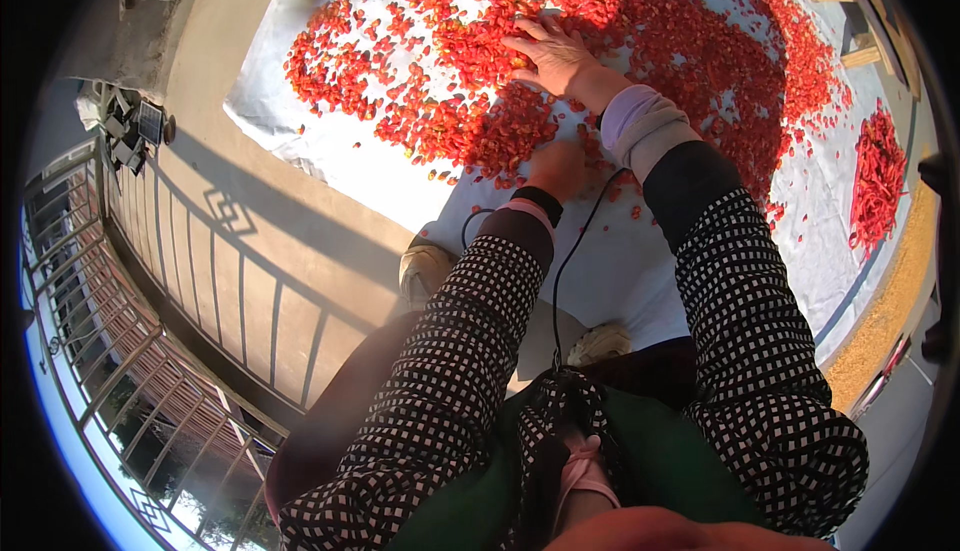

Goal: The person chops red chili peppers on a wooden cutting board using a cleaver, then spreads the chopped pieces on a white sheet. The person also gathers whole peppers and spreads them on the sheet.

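Many small red pieces that look like cut chili peppers [480, 48] lie spread and heaped over a white sheet [337, 183] on the floor. My right hand [551, 55] rests palm down on the heap, its fingers spread among the pieces. Nearer to me, my left hand [556, 168] reaches down at the heap's near edge, in shadow; its fingers are hidden, so its hold cannot be told. A dark cord hangs between my forearms.
A pile of long red chili peppers [877, 176] is on the sheet's right side, near a strip of yellow grain [862, 356]. A metal railing [157, 333] runs along the left. A wooden frame [877, 18] stands at upper right. My shoes [424, 273] touch the sheet's near edge.
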Demonstrator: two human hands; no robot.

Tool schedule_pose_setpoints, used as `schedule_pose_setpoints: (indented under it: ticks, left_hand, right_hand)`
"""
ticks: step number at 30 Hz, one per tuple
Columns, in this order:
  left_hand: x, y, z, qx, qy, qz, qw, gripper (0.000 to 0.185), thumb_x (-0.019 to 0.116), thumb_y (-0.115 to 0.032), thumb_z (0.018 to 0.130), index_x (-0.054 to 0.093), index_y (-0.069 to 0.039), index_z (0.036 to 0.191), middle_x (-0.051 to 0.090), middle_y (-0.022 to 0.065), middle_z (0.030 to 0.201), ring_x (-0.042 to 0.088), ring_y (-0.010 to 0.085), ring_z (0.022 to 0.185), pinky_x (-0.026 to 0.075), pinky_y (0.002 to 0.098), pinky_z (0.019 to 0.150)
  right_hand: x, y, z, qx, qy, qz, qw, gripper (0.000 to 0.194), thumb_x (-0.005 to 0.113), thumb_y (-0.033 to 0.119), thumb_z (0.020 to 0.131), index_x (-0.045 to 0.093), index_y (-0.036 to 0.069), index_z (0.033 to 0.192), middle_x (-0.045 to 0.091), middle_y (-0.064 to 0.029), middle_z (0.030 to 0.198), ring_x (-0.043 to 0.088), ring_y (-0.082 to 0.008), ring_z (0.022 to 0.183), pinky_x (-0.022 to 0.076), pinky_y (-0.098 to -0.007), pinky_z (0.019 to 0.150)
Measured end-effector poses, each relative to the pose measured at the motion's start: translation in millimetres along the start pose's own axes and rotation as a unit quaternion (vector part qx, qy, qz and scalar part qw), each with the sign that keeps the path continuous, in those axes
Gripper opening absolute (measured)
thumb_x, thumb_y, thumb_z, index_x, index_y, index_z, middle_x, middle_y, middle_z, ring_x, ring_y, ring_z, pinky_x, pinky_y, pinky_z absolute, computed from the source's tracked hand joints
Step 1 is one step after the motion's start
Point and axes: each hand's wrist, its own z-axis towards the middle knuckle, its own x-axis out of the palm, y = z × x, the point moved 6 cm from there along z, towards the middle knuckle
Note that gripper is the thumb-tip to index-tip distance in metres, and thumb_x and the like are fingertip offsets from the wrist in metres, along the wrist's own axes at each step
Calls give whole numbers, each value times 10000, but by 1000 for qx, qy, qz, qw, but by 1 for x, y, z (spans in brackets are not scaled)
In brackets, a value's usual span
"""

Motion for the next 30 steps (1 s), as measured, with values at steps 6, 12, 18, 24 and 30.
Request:
schedule_pose_setpoints:
  ticks: [6, 12, 18, 24, 30]
  left_hand:
    - [40, -22, -71, 70, -59, 40, 995, 146, 556, -212, 839, 646, -99, 863, 651, 101, 831, 643, 311, 760, 511, 428, 646]
    - [-32, 33, -90, 14, -327, 16, 945, 384, 585, -130, 804, 518, -96, 1181, 483, 130, 1247, 469, 336, 1134, 407, 434, 940]
    - [-40, 46, -54, -53, -195, 111, 973, 608, 601, -194, 776, 415, -161, 1353, 266, 147, 1447, 250, 427, 1314, 279, 511, 1061]
    - [33, -11, -88, 61, -67, 171, 981, 579, 551, -50, 751, 477, -227, 1297, 145, 119, 1510, 114, 409, 1382, 186, 666, 1032]
    - [90, -57, -133, 221, 41, 193, 955, 471, 491, 11, 796, 531, -181, 1225, 176, 105, 1504, 137, 388, 1386, 175, 658, 1052]
  right_hand:
    - [38, 20, -153, -136, 85, -18, 987, 433, 616, 274, 820, 529, 243, 1243, 309, -59, 1435, 306, -326, 1322, 294, -577, 1032]
    - [9, -58, -213, -75, -96, 29, 992, 526, 649, 270, 800, 474, 235, 1294, 324, -68, 1421, 302, -340, 1313, 318, -571, 1012]
    - [20, -111, -218, 143, -90, -36, 985, 570, 626, 362, 823, 426, 245, 1344, 247, -80, 1468, 245, -381, 1333, 311, -615, 996]
    - [79, -51, -303, 49, 64, -28, 996, 597, 676, 286, 780, 443, 270, 1330, 214, -85, 1479, 198, -424, 1336, 343, -621, 953]
    - [88, -56, -399, 34, 72, -10, 997, 586, 700, 175, 761, 475, 259, 1295, 230, -97, 1470, 259, -408, 1320, 461, -519, 876]
